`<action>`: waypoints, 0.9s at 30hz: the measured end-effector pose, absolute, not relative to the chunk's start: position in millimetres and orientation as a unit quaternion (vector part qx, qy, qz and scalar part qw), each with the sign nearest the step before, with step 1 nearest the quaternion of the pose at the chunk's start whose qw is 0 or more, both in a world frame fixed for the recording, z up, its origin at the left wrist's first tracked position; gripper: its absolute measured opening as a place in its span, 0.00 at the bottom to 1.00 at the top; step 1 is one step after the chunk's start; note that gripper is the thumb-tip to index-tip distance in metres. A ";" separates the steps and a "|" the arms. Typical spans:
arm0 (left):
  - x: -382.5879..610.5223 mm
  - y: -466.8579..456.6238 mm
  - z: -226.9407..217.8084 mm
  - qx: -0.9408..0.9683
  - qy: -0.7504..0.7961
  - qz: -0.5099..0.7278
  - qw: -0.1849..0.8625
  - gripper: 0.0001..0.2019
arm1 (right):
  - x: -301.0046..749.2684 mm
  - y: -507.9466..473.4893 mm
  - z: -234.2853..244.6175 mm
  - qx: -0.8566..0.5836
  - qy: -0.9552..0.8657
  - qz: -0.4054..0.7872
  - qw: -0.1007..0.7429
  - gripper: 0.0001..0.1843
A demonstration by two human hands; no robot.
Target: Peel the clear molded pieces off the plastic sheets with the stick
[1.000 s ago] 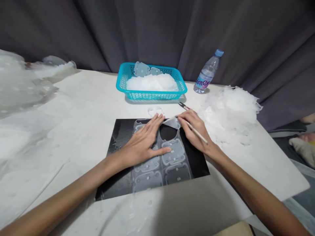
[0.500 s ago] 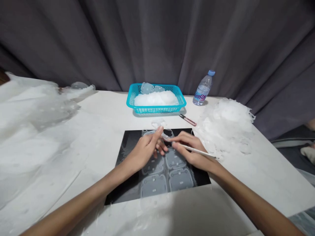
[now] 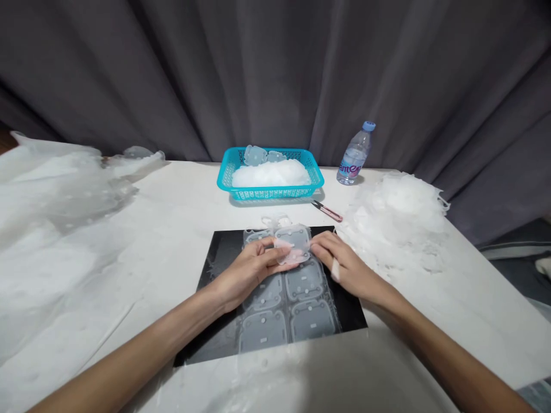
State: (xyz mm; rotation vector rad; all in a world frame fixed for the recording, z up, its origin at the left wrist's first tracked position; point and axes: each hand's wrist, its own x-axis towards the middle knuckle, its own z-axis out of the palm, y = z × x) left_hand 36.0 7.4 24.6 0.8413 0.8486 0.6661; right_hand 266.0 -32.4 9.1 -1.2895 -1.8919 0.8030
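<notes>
Left hand (image 3: 253, 267) pinches 1 clear piece (image 3: 293, 235) between thumb and fingers, above the sheet (image 3: 313, 321) on the mat (image 3: 352, 307). Right hand (image 3: 346, 265): fingers curled at the piece's edge; I cannot tell if pinching.

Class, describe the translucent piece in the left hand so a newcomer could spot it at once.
On the white table, find the black board with its rounded panels. Above them, the left hand holds the translucent piece, raised while its neighbours lie flat.
</notes>
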 end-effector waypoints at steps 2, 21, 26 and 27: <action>37.6 5.9 24.2 0.390 0.387 0.315 0.774 0.09 | 259.4 -34.8 9.4 -0.499 -0.722 0.329 0.348 0.11; 50.5 -6.2 26.8 0.368 0.409 0.299 0.780 0.11 | 254.8 -34.0 5.7 -0.516 -0.739 0.217 0.375 0.06; 48.5 -5.2 37.5 0.386 0.402 0.241 0.794 0.09 | 261.8 -25.8 -4.5 -0.564 -0.743 0.114 0.341 0.07; 46.8 -3.6 37.7 0.392 0.397 0.234 0.796 0.10 | 265.3 -25.2 -2.1 -0.560 -0.744 0.131 0.341 0.06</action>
